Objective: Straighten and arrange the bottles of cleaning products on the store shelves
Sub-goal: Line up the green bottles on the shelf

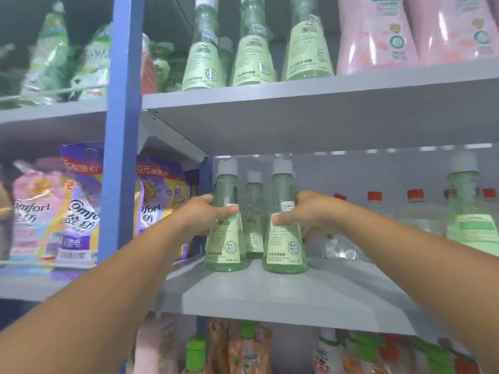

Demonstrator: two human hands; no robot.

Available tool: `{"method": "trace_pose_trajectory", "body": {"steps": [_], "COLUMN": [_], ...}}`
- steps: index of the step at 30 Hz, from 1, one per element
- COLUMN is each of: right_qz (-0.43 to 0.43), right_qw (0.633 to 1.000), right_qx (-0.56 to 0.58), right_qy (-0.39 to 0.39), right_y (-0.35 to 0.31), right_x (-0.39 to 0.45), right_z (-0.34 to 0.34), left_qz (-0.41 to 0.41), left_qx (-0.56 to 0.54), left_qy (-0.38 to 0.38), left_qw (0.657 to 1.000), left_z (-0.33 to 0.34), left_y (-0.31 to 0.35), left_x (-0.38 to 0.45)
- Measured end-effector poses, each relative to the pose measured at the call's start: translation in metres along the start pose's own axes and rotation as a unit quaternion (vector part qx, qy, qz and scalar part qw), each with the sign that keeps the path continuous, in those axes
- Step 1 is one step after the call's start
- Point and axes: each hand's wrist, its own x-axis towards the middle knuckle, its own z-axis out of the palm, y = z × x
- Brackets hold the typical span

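Two cone-shaped green bottles with white caps stand upright near the front of the grey middle shelf (270, 292). My left hand (208, 214) grips the left green bottle (225, 247) at its waist. My right hand (305, 214) grips the right green bottle (285, 247) the same way. A third green bottle (253, 211) of the same kind stands behind them, between the two. Both held bottles rest on the shelf with their labels facing me.
Clear bottles with red caps (375, 209) and a larger green bottle (469, 211) stand to the right. Green bottles (253, 55) and pink bottles (378, 36) fill the shelf above. A blue upright (118, 130) separates purple refill bags (78, 206) on the left. More bottles sit on the shelf below.
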Motion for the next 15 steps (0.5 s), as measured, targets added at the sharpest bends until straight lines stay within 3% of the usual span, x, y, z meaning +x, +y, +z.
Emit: {"method": "trace_pose_trajectory", "body": {"steps": [8, 15], "right_qz": [0.022, -0.044], "right_qw": [1.000, 0.998], "right_qx": [-0.015, 0.047], "right_qy": [-0.017, 0.013], "right_y": [-0.035, -0.023], "right_x": [0.047, 0.052], "right_z": [0.037, 0.059], "left_qz": [-0.018, 0.008], "left_qx": [-0.180, -0.154], "left_qy": [0.053, 0.088], "left_qw": [0.982, 0.984], "left_z": [0.001, 0.003], "left_y": [-0.027, -0.031], "left_x": [0.008, 0.015]}}
